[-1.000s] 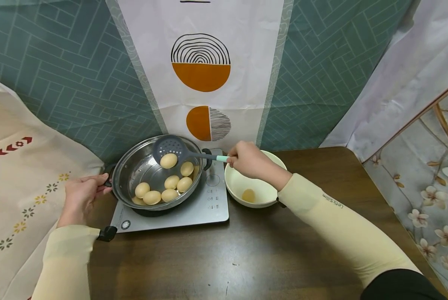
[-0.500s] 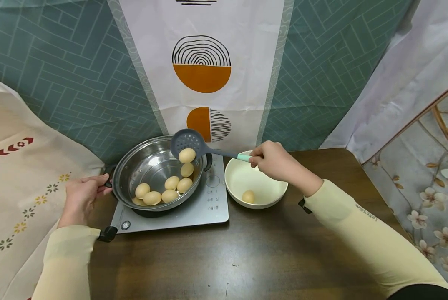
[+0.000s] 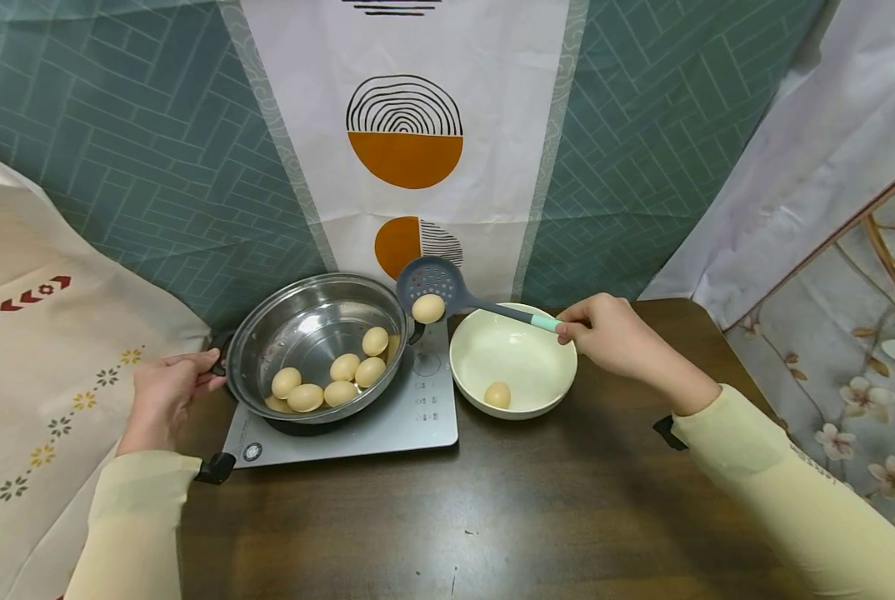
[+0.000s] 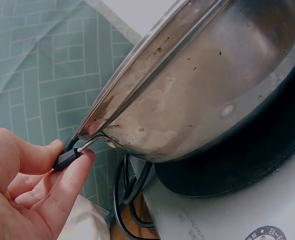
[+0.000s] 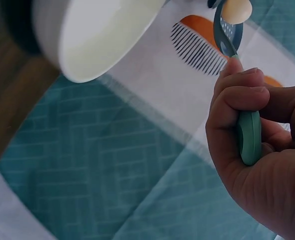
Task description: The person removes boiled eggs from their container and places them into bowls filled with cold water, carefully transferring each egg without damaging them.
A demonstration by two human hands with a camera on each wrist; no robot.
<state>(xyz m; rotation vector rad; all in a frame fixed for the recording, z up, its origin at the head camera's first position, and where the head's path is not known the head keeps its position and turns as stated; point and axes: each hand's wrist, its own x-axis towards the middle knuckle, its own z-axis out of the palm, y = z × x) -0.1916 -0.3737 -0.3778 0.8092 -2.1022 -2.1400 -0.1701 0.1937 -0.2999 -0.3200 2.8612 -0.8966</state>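
My right hand (image 3: 614, 337) grips the mint handle of a grey slotted skimmer (image 3: 427, 277). One pale brown egg (image 3: 428, 309) rides on its head, held above the gap between the pan and the bowl. In the right wrist view the fingers curl round the green handle (image 5: 249, 137). With thumb and fingers, my left hand (image 3: 164, 392) pinches the black side handle (image 4: 67, 159) of a steel pan (image 3: 308, 337). Several eggs (image 3: 345, 367) lie in the pan, toward its near and right side. A white bowl (image 3: 526, 358) holds a single egg (image 3: 497, 395).
Under the pan is a silver induction cooker (image 3: 410, 425) on a dark wooden table (image 3: 492, 517). Black cables (image 4: 130, 192) hang beside the cooker. A patterned cloth (image 3: 627, 167) hangs behind, and the bowl stands right of the cooker.
The skimmer has lifted its egg up from the pan and moved right, past the rim toward the bowl. My left hand stays on the pan handle.
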